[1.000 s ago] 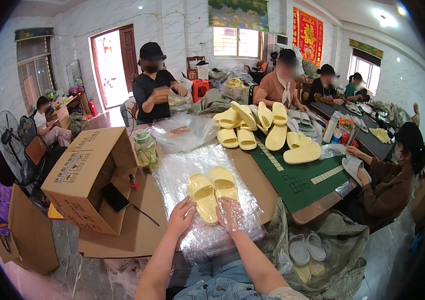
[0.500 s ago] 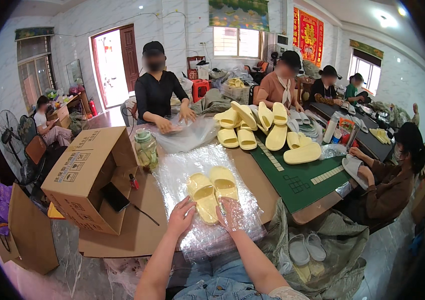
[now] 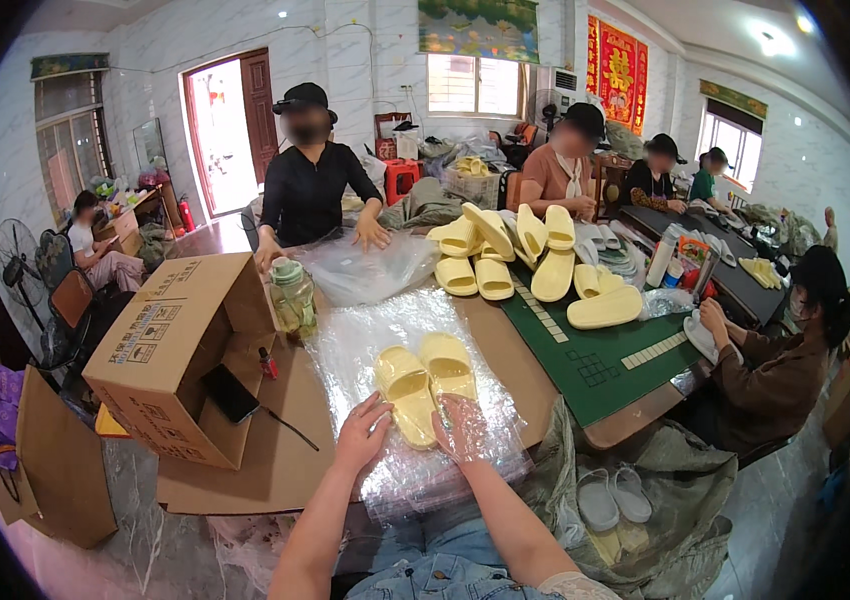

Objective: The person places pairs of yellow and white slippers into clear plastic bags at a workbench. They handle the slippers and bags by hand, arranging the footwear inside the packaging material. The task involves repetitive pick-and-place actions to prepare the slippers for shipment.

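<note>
A pair of pale yellow slippers lies side by side on a stack of clear plastic bags (image 3: 345, 335), toes pointing away from me. My left hand (image 3: 363, 432) rests open on the plastic, fingers stretched toward the side of the left slipper (image 3: 407, 395). At the heel of the right slipper (image 3: 448, 365), my right hand (image 3: 462, 430) is closed round it. Clear film seems to cover that hand, so its fingertips are partly hidden.
An open cardboard box (image 3: 170, 350) holding a phone (image 3: 230, 393) stands at left, beside a green-lidded jar (image 3: 293, 300). More yellow slippers (image 3: 553, 272) are piled near a green mat (image 3: 585, 350). Several co-workers surround the tables. Below right, a sack (image 3: 675, 500) holds white slippers.
My hands and the slippers stay put. Across the table, the co-worker in black has moved one hand off the plastic toward the box and jar. The co-worker at right has shifted a white slipper.
</note>
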Motion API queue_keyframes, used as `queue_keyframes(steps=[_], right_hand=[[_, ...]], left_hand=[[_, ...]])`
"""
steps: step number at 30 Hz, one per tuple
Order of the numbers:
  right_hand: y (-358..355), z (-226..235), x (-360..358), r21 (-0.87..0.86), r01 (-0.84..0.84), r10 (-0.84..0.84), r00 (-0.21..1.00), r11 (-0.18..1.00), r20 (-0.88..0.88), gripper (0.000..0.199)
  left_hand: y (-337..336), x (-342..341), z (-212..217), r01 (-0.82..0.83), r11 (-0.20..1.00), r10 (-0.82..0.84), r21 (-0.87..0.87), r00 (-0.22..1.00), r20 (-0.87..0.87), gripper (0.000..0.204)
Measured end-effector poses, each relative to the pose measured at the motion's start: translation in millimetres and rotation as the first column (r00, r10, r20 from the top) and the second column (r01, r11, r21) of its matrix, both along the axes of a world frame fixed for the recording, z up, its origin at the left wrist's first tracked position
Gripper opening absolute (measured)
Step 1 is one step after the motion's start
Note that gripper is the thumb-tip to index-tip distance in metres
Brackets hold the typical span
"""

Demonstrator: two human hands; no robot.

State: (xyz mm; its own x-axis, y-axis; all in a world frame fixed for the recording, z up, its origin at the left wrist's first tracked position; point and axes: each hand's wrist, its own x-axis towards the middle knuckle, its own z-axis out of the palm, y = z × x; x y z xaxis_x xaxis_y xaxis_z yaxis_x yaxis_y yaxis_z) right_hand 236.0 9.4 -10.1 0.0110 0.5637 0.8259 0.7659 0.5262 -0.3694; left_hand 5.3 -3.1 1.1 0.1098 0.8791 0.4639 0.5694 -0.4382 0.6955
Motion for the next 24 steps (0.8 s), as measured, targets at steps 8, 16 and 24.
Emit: queue_keyframes(steps=[8,16,24], right_hand=[[8,-14,7,-0.067,-0.023,0.021,1.000,0.997,-0.020,0.027],[6,-16,5,-0.100,-0.045,0.051,0.997,0.994,0.058,0.043],[1,-6,3,-0.119,-0.040,0.046,0.998,0.992,0.047,0.037]], left_hand=[[1,6,-1,0.020,0.999,-0.023,0.047,0.998,0.063,0.032],[1,-1,-6,0.009,0.998,-0.008,0.055,1.000,-0.016,0.034],[2,-2,-6,0.014,0.999,-0.013,0.052,1.000,-0.022,0.034]])
